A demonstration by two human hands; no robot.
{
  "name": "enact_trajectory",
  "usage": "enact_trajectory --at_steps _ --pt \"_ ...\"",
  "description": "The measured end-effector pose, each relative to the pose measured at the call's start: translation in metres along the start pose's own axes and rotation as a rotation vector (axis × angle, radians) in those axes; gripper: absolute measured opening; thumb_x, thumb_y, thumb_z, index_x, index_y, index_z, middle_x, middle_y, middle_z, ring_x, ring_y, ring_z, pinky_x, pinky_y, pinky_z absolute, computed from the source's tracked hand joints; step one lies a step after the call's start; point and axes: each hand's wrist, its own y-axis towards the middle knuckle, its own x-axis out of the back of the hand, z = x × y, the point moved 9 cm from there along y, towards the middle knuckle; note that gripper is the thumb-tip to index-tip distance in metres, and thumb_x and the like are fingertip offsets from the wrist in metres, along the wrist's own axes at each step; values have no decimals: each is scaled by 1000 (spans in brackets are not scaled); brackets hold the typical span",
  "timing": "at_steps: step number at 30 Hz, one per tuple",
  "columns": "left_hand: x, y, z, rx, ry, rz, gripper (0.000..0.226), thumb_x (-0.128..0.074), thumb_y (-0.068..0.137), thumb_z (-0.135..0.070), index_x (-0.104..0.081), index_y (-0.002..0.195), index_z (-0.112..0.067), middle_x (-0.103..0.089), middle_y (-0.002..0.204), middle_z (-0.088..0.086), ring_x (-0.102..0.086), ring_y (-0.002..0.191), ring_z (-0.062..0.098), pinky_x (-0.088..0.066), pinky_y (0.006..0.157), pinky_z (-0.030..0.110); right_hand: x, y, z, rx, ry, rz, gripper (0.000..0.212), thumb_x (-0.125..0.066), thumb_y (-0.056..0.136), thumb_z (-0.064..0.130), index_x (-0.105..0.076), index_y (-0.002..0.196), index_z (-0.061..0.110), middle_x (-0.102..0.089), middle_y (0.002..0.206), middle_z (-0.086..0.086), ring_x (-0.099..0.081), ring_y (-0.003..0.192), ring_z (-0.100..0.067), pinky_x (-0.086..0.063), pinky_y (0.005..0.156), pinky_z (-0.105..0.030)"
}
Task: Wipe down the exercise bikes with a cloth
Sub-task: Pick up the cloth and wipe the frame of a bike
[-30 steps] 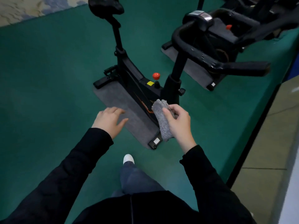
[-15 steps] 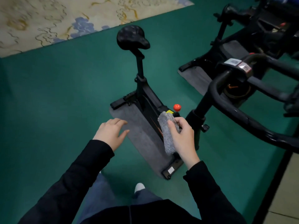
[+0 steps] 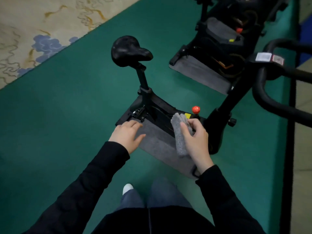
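Position: the person stands at the near side of a black exercise bike (image 3: 157, 107) set on a grey mat (image 3: 157, 144) on green floor (image 3: 67, 107).

Cloth: the grey cloth (image 3: 179, 137) is folded lengthwise and hangs from the right hand (image 3: 196, 139), with the thumb and fingers clamped on its upper part. It is held in the air above the bike's lower frame, just near of the red knob (image 3: 195, 109). No contact with the bike is evident.

Left hand (image 3: 125, 135): fingers apart and straight, holding nothing, over the near-left part of the mat.

Progress: no surface is under the cloth at this moment. The saddle (image 3: 130, 50) and handlebar (image 3: 263, 92) show no sign either way of having been wiped, so what is done cannot be told. In my judgement wiping of this bike remains outstanding, and the second bike (image 3: 219, 53) at far right also awaits attention.
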Motion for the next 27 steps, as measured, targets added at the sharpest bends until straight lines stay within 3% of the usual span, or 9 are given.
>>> enact_trajectory --at_steps 6,10,15,17,21,27 --pt "-9 51 -16 -184 -9 110 47 -46 95 -42 -48 133 -16 -45 142 -1 -44 127 19 -35 104 33 30 4 -20 -137 -8 -219 8 -60 90 30 -59 85 23 -64 83 10 -58 75 -4 -45 66 -21" --pt "-19 90 -35 -272 -15 161 51 -45 94 -46 -43 138 -20 -41 145 -3 -40 130 15 -31 105 29 51 16 -35 -185 -10 -334 8 -60 91 30 -58 85 25 -64 82 12 -57 70 4 -42 61 -13" --pt "-18 142 -50 -351 81 213 59 -42 93 -54 -35 143 -23 -38 148 -5 -35 134 13 -29 107 29 62 56 -44 -250 59 -456 10 -59 91 27 -59 93 17 -65 90 3 -61 82 -10 -47 70 -26" --pt "-12 161 -58 -387 86 205 59 -42 93 -53 -36 143 -23 -39 147 -4 -35 134 14 -29 108 29 61 75 -36 -234 65 -463 8 -60 91 27 -58 93 19 -64 90 6 -60 83 -6 -47 72 -21" --pt "-1 196 -73 -433 52 178 57 -42 93 -53 -39 140 -22 -44 143 -4 -37 133 14 -30 108 31 63 105 -12 -169 13 -457 5 -60 91 27 -56 89 28 -61 88 17 -55 84 10 -38 69 -1" --pt "-2 235 -101 -536 28 217 55 -44 92 -53 -45 136 -22 -49 139 -4 -41 130 14 -32 107 32 75 119 -11 -212 0 -528 3 -61 90 27 -58 91 26 -62 90 16 -55 88 8 -39 71 -2"
